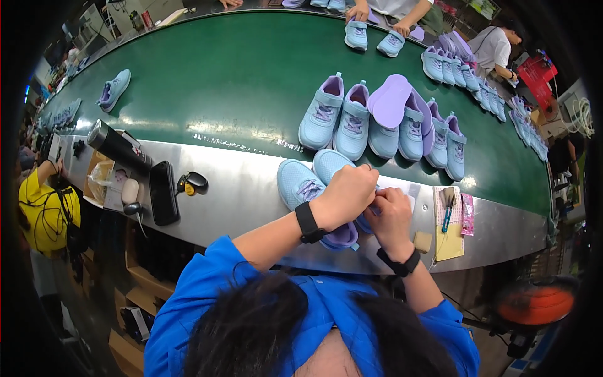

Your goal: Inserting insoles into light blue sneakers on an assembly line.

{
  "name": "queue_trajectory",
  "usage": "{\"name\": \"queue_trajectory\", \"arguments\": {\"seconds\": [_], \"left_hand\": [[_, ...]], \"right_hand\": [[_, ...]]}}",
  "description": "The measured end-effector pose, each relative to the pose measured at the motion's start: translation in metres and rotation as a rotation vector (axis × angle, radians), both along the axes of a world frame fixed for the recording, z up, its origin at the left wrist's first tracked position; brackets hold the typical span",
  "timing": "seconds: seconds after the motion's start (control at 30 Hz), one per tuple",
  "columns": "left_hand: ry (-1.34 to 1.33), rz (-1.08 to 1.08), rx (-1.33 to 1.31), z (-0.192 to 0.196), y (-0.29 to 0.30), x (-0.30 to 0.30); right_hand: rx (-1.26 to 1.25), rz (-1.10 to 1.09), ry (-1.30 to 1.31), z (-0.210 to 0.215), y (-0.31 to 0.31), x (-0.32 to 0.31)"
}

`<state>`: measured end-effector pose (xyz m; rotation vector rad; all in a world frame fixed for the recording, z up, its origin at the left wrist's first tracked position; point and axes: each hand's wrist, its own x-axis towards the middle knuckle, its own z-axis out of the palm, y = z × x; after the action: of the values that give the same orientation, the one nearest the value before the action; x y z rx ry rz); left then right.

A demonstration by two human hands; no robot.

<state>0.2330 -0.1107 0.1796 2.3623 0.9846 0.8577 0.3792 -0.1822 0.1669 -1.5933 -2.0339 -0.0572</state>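
Observation:
Two light blue children's shoes lie on the steel ledge in front of me. My left hand [348, 191] and my right hand [391, 213] are both closed on the right shoe [331, 164], covering most of it; its toe and purple heel stick out. The left shoe [299, 183] lies untouched beside my left wrist. Both wrists carry black bands. Just beyond, on the green conveyor belt [239, 81], stands a row of several matching blue shoes [321, 113] with purple insoles [389, 99] laid over them.
On the ledge to the left are a black bottle [116, 144], a dark phone [163, 191], keys [191, 182] and a bag. To the right lie a yellow pad [449, 242] with a brush. More shoes line the belt; other people's hands work at the far side [377, 16].

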Motion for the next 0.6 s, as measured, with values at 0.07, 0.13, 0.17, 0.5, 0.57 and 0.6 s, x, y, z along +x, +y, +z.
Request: {"name": "queue_trajectory", "arguments": {"seconds": [0.07,0.13,0.17,0.5,0.57,0.6], "left_hand": [[-0.026,-0.011,0.004,-0.004,0.002,0.003],[-0.032,-0.009,0.047,-0.008,0.003,0.005],[-0.027,-0.009,0.033,-0.006,0.001,0.005],[-0.035,-0.011,0.021,-0.006,0.001,0.016],[-0.042,0.01,0.006,-0.004,-0.001,0.017],[-0.044,0.007,0.006,-0.003,-0.001,0.019]], "right_hand": [[-0.061,-0.045,-0.098,0.015,-0.004,0.004],[-0.171,-0.069,-0.138,0.031,-0.009,0.008],[-0.267,-0.101,-0.182,0.037,-0.011,0.011],[-0.495,-0.025,0.027,0.031,0.005,0.038],[-0.361,0.019,0.054,0.012,0.002,0.041],[-0.326,0.008,0.035,0.01,0.0,0.041]]}}
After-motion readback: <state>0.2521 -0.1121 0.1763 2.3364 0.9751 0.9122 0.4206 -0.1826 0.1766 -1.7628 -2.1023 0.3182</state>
